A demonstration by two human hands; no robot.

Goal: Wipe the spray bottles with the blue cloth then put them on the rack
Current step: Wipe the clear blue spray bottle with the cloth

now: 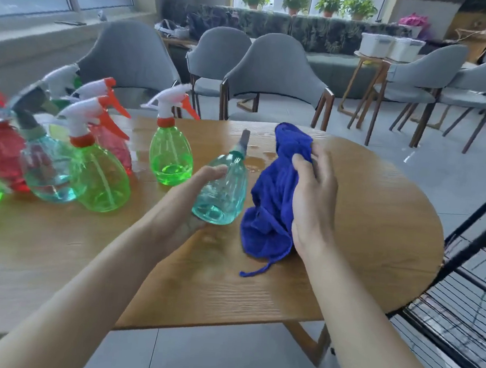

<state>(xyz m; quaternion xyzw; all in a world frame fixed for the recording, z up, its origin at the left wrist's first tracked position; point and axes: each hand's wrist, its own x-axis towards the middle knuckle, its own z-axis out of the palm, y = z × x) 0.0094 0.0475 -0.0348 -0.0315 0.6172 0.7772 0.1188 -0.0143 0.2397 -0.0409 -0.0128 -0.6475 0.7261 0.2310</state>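
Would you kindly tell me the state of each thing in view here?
Teal bottle, tilted, held by left hand, little liquid.
Cloth, bunched, gripped by right hand.
Green bottle, upright, little liquid.
Other bottles, standing at left, blurred.
Table, wet patches beside the cloth.

Tilted teal bottle, bunched blue cloth beside

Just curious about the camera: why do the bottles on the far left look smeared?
Head view: the far-left bottles are blurred, likely from motion; the teal bottle and blue cloth at centre look sharper; the wide lens skews the rack at the edge.
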